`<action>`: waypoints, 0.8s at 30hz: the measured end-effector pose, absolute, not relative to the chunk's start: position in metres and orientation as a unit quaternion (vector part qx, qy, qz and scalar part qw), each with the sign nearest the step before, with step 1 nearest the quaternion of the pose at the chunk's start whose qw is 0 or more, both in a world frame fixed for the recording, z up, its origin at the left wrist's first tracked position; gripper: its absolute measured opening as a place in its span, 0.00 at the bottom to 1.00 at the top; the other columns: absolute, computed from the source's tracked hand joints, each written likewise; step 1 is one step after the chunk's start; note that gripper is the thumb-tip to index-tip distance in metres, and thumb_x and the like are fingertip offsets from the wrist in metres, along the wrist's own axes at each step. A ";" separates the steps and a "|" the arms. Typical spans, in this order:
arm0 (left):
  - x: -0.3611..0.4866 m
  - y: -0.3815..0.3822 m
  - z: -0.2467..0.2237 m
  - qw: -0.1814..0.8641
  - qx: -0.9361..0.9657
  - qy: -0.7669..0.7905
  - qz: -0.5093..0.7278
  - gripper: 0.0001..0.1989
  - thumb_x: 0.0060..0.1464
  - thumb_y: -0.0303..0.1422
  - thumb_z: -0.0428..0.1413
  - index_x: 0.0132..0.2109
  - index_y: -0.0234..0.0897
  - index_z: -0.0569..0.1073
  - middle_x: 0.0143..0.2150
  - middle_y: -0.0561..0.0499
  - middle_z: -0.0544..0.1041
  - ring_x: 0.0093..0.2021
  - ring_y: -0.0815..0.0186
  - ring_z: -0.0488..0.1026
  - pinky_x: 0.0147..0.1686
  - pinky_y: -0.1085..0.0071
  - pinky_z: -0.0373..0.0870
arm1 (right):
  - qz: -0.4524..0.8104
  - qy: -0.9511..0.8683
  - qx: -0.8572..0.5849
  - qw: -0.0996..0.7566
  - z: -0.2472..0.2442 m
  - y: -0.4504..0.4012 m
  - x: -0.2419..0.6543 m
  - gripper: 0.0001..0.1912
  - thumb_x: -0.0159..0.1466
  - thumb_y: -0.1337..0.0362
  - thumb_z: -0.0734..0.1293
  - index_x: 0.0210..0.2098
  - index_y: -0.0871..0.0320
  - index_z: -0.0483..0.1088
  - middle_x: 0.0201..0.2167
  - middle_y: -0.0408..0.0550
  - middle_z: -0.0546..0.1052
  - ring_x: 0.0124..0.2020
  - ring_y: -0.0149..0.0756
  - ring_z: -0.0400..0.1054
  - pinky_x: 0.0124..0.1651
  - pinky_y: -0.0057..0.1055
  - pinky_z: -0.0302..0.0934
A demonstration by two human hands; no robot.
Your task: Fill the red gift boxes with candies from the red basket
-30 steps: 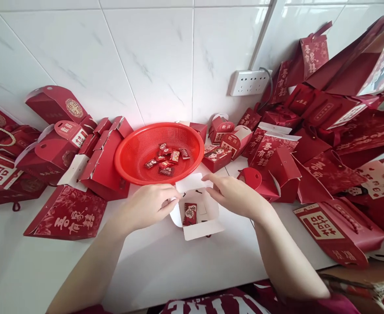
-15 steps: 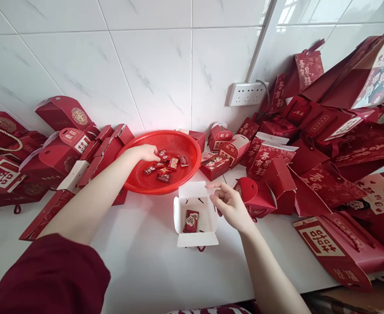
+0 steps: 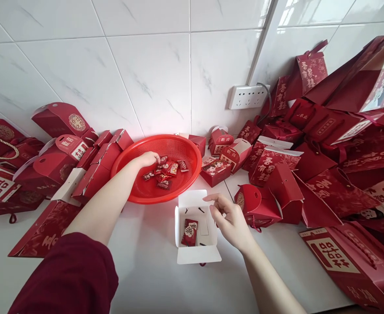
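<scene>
My left hand reaches into a red plastic colander, its fingers close together at the edge of a small pile of wrapped candies. Whatever its fingertips hold, if anything, is hidden. In front of the colander stands an open box with a white inside, its flaps spread. One red candy packet with pale lettering lies on its floor. Beside the box's right wall is my right hand, index finger stretched toward the back flap and thumb apart from it. I see nothing held in it.
Red gift boxes crowd the left side of the white counter. More boxes and bags pile up on the right. A power strip is on the tiled wall behind.
The view has tipped slightly, so the colander and box sit lower in the picture. My left hand stays at the candies, its fingertips slightly shifted. My right hand stays beside the box.
</scene>
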State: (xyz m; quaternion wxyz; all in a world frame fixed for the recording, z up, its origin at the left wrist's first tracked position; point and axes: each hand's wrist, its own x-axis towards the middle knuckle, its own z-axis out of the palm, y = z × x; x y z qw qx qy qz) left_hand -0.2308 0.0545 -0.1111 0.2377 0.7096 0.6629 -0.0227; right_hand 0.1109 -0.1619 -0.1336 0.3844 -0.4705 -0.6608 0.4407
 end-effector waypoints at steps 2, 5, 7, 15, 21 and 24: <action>-0.228 0.054 -0.112 0.237 0.720 0.652 -0.004 0.17 0.64 0.38 0.55 0.56 0.35 0.71 0.56 0.43 0.72 0.52 0.58 0.73 0.51 0.55 0.73 | 0.432 -0.667 -0.471 0.382 -0.133 -0.163 0.110 0.12 0.67 0.61 0.58 0.46 0.51 0.70 0.22 0.38 0.60 0.24 0.34 0.61 0.28 0.30 0.57; -0.221 0.053 -0.115 0.257 0.741 0.621 -0.001 0.19 0.63 0.39 0.56 0.57 0.35 0.70 0.57 0.42 0.71 0.53 0.57 0.72 0.52 0.53 0.73 | 0.419 -0.676 -0.472 0.379 -0.133 -0.164 0.110 0.12 0.68 0.61 0.57 0.46 0.51 0.69 0.22 0.38 0.60 0.23 0.34 0.60 0.29 0.30 0.56; -0.217 0.055 -0.118 0.266 0.748 0.608 -0.010 0.19 0.63 0.38 0.56 0.57 0.34 0.70 0.57 0.43 0.72 0.53 0.56 0.72 0.52 0.53 0.72 | 0.413 -0.681 -0.472 0.379 -0.134 -0.164 0.110 0.12 0.68 0.62 0.57 0.46 0.51 0.69 0.22 0.38 0.60 0.23 0.34 0.59 0.29 0.30 0.55; -0.218 0.054 -0.119 0.258 0.729 0.633 0.041 0.15 0.63 0.38 0.56 0.51 0.32 0.73 0.49 0.46 0.75 0.47 0.60 0.75 0.46 0.59 0.75 | 0.395 -0.694 -0.474 0.371 -0.135 -0.165 0.109 0.12 0.69 0.62 0.56 0.46 0.52 0.69 0.22 0.39 0.62 0.22 0.35 0.58 0.29 0.30 0.54; -0.217 0.053 -0.104 0.318 0.687 0.640 0.131 0.16 0.45 0.40 0.69 0.34 0.31 0.77 0.34 0.47 0.81 0.34 0.63 0.78 0.38 0.67 0.76 | 0.365 -0.707 -0.473 0.378 -0.130 -0.168 0.106 0.12 0.68 0.64 0.57 0.47 0.54 0.69 0.21 0.37 0.64 0.22 0.32 0.60 0.31 0.28 0.55; -0.213 0.054 -0.097 0.351 0.666 0.640 0.154 0.18 0.36 0.40 0.72 0.29 0.33 0.76 0.31 0.47 0.80 0.35 0.60 0.80 0.39 0.65 0.77 | 0.352 -0.707 -0.471 0.393 -0.131 -0.167 0.107 0.11 0.68 0.65 0.58 0.46 0.55 0.69 0.21 0.36 0.64 0.22 0.30 0.59 0.30 0.26 0.54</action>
